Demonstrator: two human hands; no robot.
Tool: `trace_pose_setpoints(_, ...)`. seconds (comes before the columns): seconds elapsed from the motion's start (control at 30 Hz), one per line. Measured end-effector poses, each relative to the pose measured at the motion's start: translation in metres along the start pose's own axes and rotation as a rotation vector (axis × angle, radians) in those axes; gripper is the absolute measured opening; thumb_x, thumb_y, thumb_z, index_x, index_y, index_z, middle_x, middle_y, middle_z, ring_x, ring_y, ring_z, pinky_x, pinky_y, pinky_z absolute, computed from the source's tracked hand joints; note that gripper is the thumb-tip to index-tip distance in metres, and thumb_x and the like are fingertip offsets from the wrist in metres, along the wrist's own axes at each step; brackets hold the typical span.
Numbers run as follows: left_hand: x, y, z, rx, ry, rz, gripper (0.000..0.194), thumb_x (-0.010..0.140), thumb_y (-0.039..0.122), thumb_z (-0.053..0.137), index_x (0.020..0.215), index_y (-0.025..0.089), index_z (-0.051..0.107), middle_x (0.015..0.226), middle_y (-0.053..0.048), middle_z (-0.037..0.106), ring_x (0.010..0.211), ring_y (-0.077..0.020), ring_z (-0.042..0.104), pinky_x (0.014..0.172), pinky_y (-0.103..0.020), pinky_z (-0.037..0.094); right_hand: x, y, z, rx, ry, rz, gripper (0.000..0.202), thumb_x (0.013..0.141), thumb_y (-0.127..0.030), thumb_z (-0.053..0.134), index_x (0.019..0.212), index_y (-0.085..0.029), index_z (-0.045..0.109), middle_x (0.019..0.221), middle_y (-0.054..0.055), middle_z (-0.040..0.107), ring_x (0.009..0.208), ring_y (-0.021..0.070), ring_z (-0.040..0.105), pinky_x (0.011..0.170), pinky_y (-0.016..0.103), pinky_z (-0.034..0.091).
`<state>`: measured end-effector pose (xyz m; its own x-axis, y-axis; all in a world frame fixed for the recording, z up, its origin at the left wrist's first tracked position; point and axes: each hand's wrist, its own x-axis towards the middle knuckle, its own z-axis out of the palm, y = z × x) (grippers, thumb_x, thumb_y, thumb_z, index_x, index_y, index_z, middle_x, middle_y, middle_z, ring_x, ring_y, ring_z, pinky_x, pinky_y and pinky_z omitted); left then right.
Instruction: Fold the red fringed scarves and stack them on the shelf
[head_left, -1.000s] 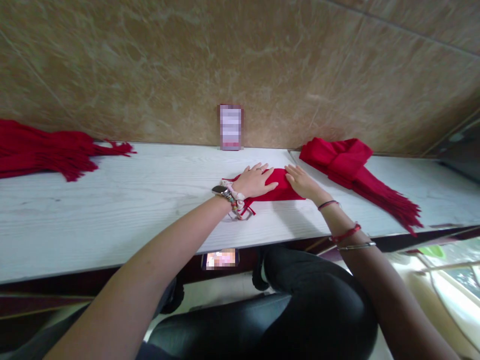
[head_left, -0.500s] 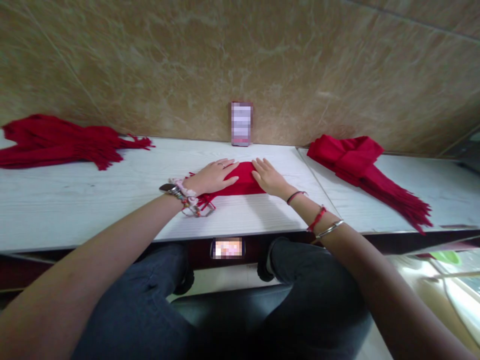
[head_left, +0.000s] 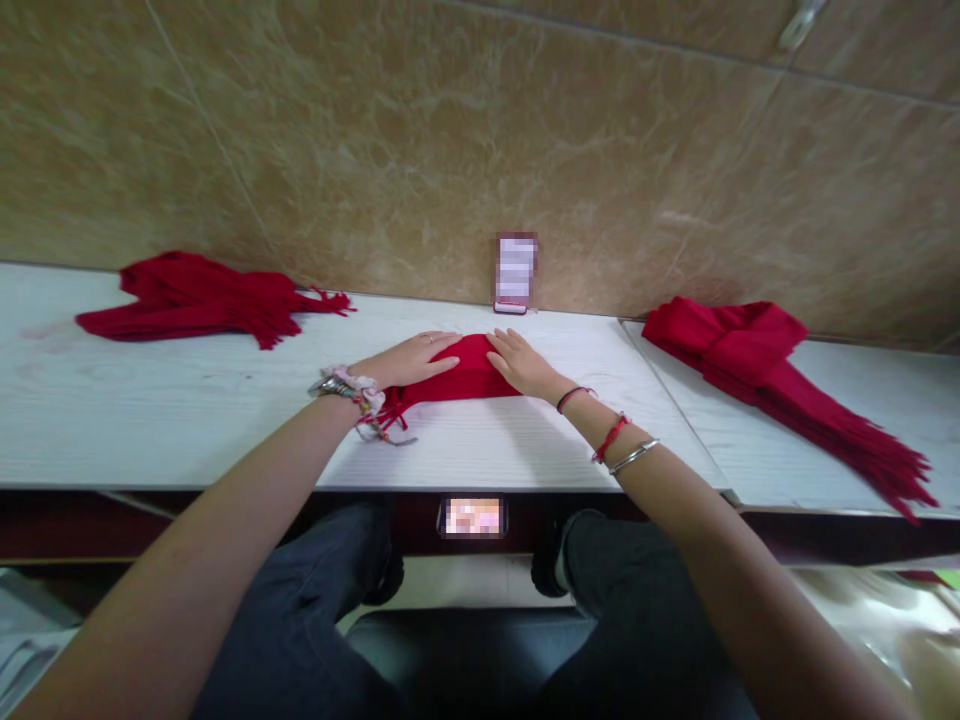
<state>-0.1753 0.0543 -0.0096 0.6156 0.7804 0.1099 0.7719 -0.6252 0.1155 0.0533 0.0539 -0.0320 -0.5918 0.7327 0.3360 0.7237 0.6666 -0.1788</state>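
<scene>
On the long, white wood-look table, a folded red cloth scarf with fringe lies in the middle, the bare left hand and right hand flat and apart on its left and right, maybe to keep it smooth.

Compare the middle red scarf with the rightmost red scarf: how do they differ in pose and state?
The middle scarf lies under the left hand and right hand; no hand touches the rightmost scarf.
The middle scarf forms a flat, compact strip, while the rightmost scarf is bent over itself with a long tail.
The middle scarf's visible fringe is at its left end; the rightmost scarf's points right and frontward.
Both are red and lie on white boards.
</scene>
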Motion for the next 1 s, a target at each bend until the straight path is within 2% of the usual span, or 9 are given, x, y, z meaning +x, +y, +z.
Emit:
trace_pose_setpoints(0.13, 0.003, 0.001, -0.021, -0.042, -0.077, -0.006, 0.07, 0.089, 0.055, 0.024, 0.142, 0.01, 0.034, 0.146, -0.012, 0.038, 0.132, -0.0175, 0.037, 0.11, -0.027, 0.023, 0.006, 0.009, -0.016, 0.066, -0.061, 0.005, 0.055, 0.095, -0.044, 0.028, 0.134, -0.009, 0.047, 0.141, 0.016, 0.044, 0.134, 0.0249, 0.036, 0.113, 0.046, 0.025)
trace_pose_setpoints(0.23, -0.001, 0.003, -0.039, -0.019, -0.064, -0.057, 0.073, 0.089, 0.058, 0.024, 0.143, 0.01, 0.032, 0.148, -0.012, 0.035, 0.132, -0.0198, 0.038, 0.11, -0.028, 0.024, 0.011, 0.014, -0.031, 0.128, -0.022, 0.003, 0.052, 0.095, -0.045, 0.032, 0.133, -0.014, 0.049, 0.14, 0.013, 0.047, 0.132, 0.023, 0.04, 0.112, 0.044, 0.028)
trace_pose_setpoints(0.3, -0.005, 0.01, -0.045, 0.022, -0.06, -0.068, 0.076, 0.087, 0.06, 0.028, 0.144, 0.009, 0.028, 0.149, -0.013, 0.031, 0.134, -0.0217, 0.034, 0.11, -0.03, 0.023, 0.014, 0.018, -0.042, 0.176, 0.013, 0.028, 0.053, 0.095, -0.046, 0.031, 0.134, -0.014, 0.048, 0.14, 0.013, 0.047, 0.13, 0.0219, 0.041, 0.111, 0.043, 0.029)
trace_pose_setpoints(0.43, -0.008, 0.034, -0.037, 0.18, -0.118, 0.034, 0.085, 0.08, 0.06, 0.049, 0.146, 0.014, 0.023, 0.153, -0.013, 0.021, 0.14, -0.0276, 0.02, 0.112, -0.038, 0.018, 0.011, 0.033, -0.058, 0.2, 0.034, 0.101, 0.05, 0.094, -0.041, 0.036, 0.134, -0.013, 0.047, 0.138, 0.013, 0.049, 0.129, 0.0225, 0.044, 0.109, 0.044, 0.031)
trace_pose_setpoints(0.53, -0.006, 0.048, -0.024, 0.265, -0.141, 0.127, 0.087, 0.076, 0.048, 0.06, 0.147, 0.016, 0.02, 0.153, -0.012, 0.021, 0.138, -0.0284, 0.024, 0.111, -0.036, 0.021, 0.0, 0.044, -0.064, 0.193, 0.043, 0.161, 0.045, 0.091, -0.033, 0.044, 0.13, -0.013, 0.052, 0.135, 0.012, 0.053, 0.126, 0.0224, 0.047, 0.108, 0.043, 0.033)
trace_pose_setpoints(0.6, -0.006, 0.052, -0.02, 0.273, -0.141, 0.135, 0.088, 0.076, 0.041, 0.062, 0.148, 0.015, 0.019, 0.153, -0.013, 0.022, 0.136, -0.0266, 0.03, 0.109, -0.033, 0.025, -0.009, 0.049, -0.067, 0.216, 0.041, 0.214, 0.043, 0.09, -0.03, 0.047, 0.128, -0.013, 0.054, 0.134, 0.012, 0.053, 0.125, 0.0217, 0.048, 0.107, 0.04, 0.036)
trace_pose_setpoints(0.77, -0.005, 0.049, -0.021, 0.221, -0.152, 0.105, 0.083, 0.076, 0.03, 0.058, 0.147, 0.014, 0.019, 0.152, -0.013, 0.024, 0.133, -0.0239, 0.036, 0.107, -0.03, 0.028, -0.028, 0.055, -0.069, 0.261, -0.072, 0.37, 0.042, 0.088, -0.027, 0.05, 0.128, -0.014, 0.055, 0.133, 0.012, 0.055, 0.116, 0.0222, 0.055, 0.1, 0.04, 0.043)
trace_pose_setpoints(0.87, -0.001, 0.043, -0.024, 0.151, -0.133, 0.118, 0.08, 0.077, 0.028, 0.053, 0.147, 0.013, 0.018, 0.151, -0.012, 0.028, 0.131, -0.0221, 0.039, 0.107, -0.03, 0.029, -0.032, 0.055, -0.068, 0.245, -0.123, 0.386, 0.041, 0.088, -0.025, 0.05, 0.127, -0.014, 0.055, 0.131, 0.012, 0.056, 0.113, 0.0216, 0.058, 0.098, 0.039, 0.045)
trace_pose_setpoints(1.0, 0.006, 0.027, -0.03, 0.035, -0.046, 0.108, 0.078, 0.078, 0.033, 0.052, 0.148, 0.019, 0.019, 0.144, -0.009, 0.043, 0.124, -0.0217, 0.048, 0.104, -0.032, 0.034, -0.029, 0.048, -0.066, 0.192, -0.151, 0.376, 0.041, 0.09, -0.024, 0.049, 0.128, -0.012, 0.055, 0.132, 0.011, 0.055, 0.115, 0.0202, 0.056, 0.102, 0.036, 0.041)
